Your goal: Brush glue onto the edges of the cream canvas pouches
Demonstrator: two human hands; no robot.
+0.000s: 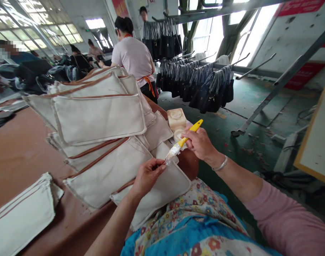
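Observation:
My right hand point(198, 141) is closed around the yellow handle of a brush point(190, 133), whose whitish bristles point down to the left. My left hand point(149, 174) is pinched at the bristle tip; what lies between its fingertips is too small to make out. Below both hands a cream fabric piece point(165, 188) rests at my lap and the table edge. Piles of cream pouches point(98, 119) with brown edging lie to the left. Just beyond my right hand sits a pale, stained container point(176, 119).
The brown table point(15, 149) carries another small stack of cream pouches point(24, 217) at the lower left. Black bags point(213, 94) hang from a metal rack point(269, 96) ahead. A person point(133, 53) stands beyond the piles. A pale tabletop point(318, 142) juts in at right.

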